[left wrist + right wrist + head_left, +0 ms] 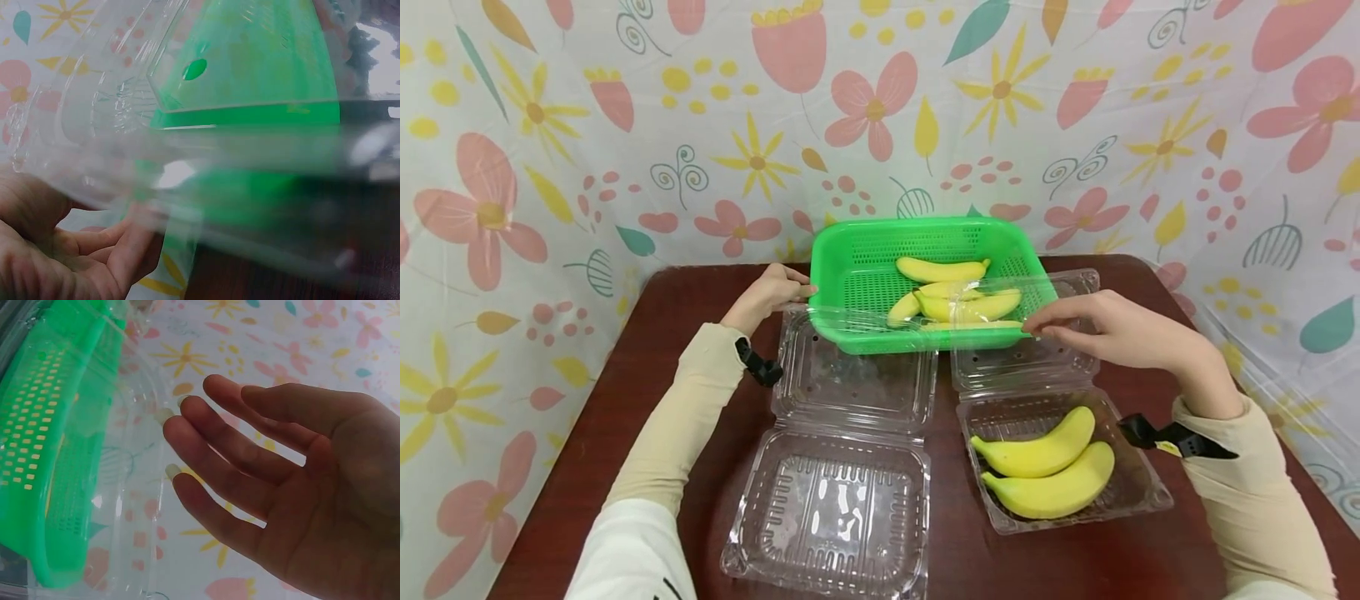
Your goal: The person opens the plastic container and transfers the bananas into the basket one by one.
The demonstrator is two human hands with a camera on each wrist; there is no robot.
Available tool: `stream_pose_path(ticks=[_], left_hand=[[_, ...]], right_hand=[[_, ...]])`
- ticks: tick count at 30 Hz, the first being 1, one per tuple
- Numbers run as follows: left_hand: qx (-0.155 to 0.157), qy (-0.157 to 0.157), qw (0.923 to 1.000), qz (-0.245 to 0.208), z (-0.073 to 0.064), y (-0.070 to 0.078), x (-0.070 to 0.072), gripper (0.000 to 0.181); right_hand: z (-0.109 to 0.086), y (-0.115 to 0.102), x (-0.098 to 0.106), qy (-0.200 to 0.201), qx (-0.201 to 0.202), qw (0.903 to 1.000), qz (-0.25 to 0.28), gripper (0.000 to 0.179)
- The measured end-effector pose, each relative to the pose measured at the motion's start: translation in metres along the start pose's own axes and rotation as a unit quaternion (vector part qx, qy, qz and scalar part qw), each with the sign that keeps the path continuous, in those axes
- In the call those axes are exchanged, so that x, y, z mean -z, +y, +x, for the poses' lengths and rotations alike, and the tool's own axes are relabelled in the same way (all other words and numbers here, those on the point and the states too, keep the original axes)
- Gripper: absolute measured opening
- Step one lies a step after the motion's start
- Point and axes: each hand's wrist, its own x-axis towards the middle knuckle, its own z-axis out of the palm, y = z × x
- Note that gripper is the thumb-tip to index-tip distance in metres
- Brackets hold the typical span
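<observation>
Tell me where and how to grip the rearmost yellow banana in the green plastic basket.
Probably best pinched across its middle, straight down from above: the curved yellow banana lies crosswise behind the other bananas, and the slotted green plastic basket has an open top but walls all round. Clear plastic lids overlap its front in the head view.

A: Head view, front banana (972, 326)?
B: Mostly hidden by the green basket (880, 342). Left container (835, 510) cut off below.
A: Left wrist view?
B: Near lid edge (262, 150) blurred; left hand (69, 253) cut off, contact with basket unclear.
A: Right hand (312, 481)?
B: Cut off at its view's right edge.
</observation>
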Motion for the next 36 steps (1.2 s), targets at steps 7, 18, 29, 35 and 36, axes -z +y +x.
stream_pose_path(ticks=[7, 18, 29, 35, 36], left_hand=[[-0.007, -0.002, 1.0, 0.0, -0.001, 0.0, 0.001, 0.047], [-0.003, 0.009, 0.9997, 0.023, -0.003, -0.001, 0.0, 0.046], [-0.005, 0.004, 1.0, 0.005, 0.0, -0.003, 0.002, 0.047], [-0.003, 0.003, 1.0, -0.001, 0.0, -0.005, 0.002, 0.046], [-0.003, 0.002, 1.0, -0.002, 0.0, -0.006, 0.002, 0.047]], right_hand=[[-0.006, 0.001, -0.005, -0.007, -0.006, 1.0, 0.0, 0.024], [-0.018, -0.002, -0.018, -0.041, -0.019, 0.9984, 0.033, 0.026], [-0.025, -0.001, -0.038, -0.089, -0.032, 0.9922, 0.081, 0.027], [-0.028, 0.001, -0.047, -0.098, -0.03, 0.9902, 0.095, 0.028], [-0.029, 0.001, -0.049, -0.101, -0.03, 0.9897, 0.097, 0.028]])
